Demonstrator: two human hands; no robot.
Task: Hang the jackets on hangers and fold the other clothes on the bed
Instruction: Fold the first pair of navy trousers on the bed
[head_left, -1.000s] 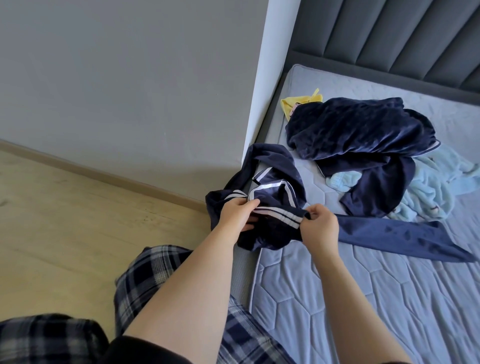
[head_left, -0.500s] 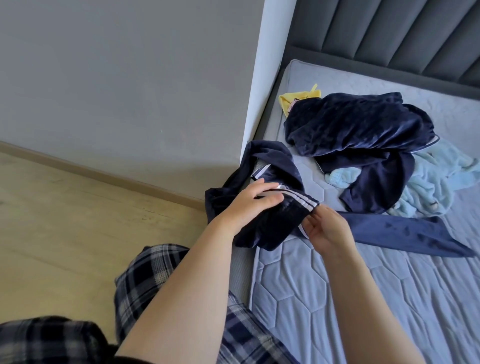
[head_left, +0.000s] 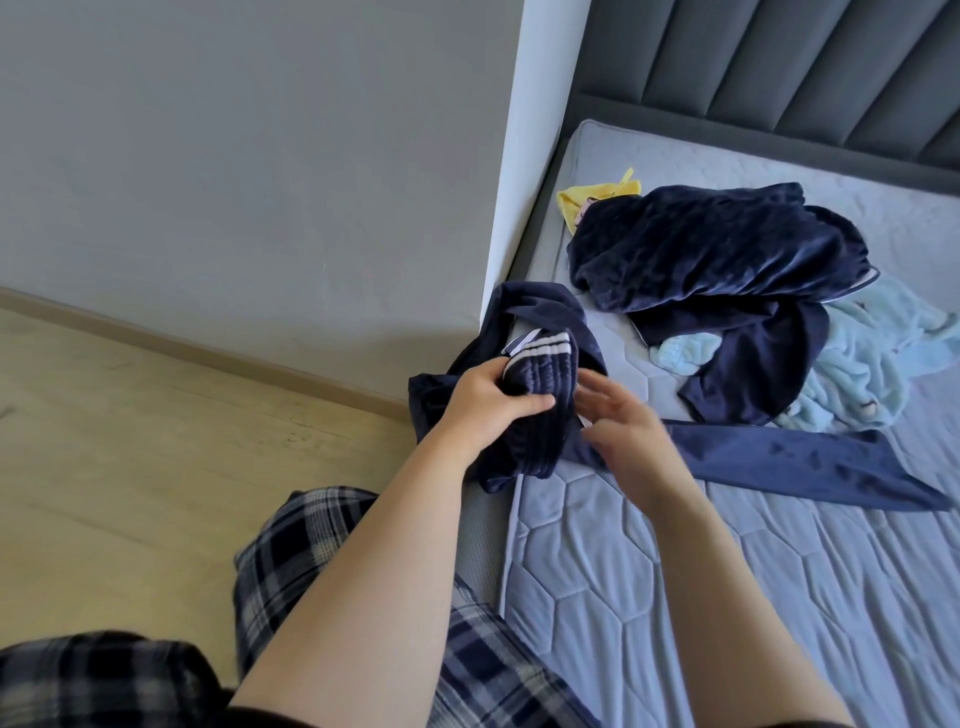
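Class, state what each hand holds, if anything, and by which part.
The left hand grips the navy striped garment at its bunched, white-striped end. The right hand, blurred, fingers straight, grips nothing.

Single wide-angle view from the head, facing forward and down. Left hand (head_left: 485, 402), right hand (head_left: 623, 434) and garment (head_left: 543, 371) lie close, mid-frame; floor (head_left: 130, 441) and wall (head_left: 260, 182) fill the left, bed (head_left: 675, 571) and headboard (head_left: 779, 67) the right.
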